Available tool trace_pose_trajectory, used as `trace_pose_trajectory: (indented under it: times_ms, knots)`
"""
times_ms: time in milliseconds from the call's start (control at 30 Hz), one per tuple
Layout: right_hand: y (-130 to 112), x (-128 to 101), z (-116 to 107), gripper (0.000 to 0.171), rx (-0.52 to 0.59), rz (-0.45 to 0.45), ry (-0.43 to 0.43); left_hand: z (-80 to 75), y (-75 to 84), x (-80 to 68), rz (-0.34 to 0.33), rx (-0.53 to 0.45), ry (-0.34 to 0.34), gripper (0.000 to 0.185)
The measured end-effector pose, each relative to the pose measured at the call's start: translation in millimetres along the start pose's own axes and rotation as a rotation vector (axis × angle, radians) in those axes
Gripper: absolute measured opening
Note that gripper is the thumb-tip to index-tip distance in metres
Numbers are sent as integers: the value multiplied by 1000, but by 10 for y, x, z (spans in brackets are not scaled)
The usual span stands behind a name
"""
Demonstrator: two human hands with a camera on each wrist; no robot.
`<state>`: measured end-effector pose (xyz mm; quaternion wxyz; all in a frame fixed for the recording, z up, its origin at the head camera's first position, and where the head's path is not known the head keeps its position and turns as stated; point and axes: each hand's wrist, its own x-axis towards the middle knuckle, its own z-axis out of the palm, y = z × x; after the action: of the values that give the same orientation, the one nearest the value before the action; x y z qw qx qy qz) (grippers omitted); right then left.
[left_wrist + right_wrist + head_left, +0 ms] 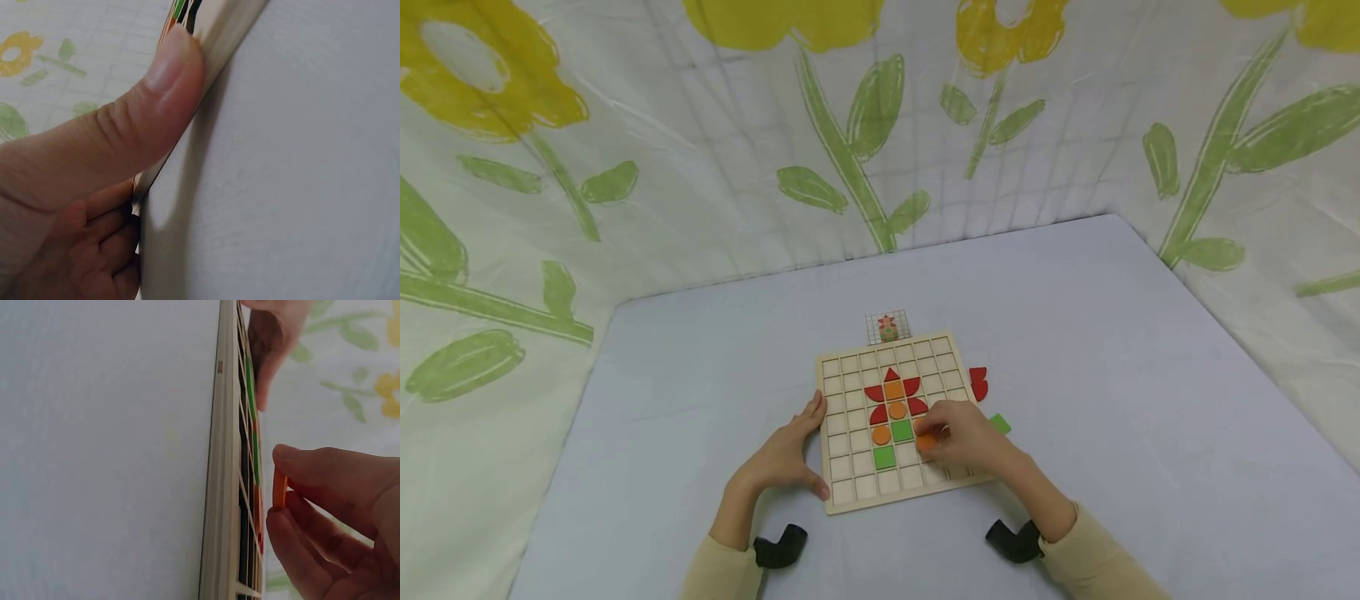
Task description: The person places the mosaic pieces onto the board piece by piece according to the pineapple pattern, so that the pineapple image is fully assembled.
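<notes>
My right hand (967, 437) pinches an orange piece (279, 490) btwn thumb & fingertips, held just above the grid board (842, 492), beside the green square (902, 430), so it can drop flat. Left hand (786, 457) clamps the board's left edge, thumb on rim, to stop sliding. Spare red pieces (978, 383) lie beyond my right hand.
</notes>
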<state>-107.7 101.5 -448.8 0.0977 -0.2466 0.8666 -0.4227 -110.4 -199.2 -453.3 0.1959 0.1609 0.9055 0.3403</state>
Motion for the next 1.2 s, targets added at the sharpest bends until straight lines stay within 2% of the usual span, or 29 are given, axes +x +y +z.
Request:
trace_pose_trajectory:
  times_ms: [333,867,1033,1200]
  knots:
    - [-122,72,185,17,-109,-19,-63,17,18,-14,-23,-10,0,130]
    - [-121,63,198,14,-157,-16,-65,11,15,-15,-20,-10,3,130]
    - [-84,10,87,13,-120,26,-20,17,7,-10,-9,-12,1,130]
    - [42,-79,-201,13,-73,95,47,3,13,-15,-8,-11,4,130]
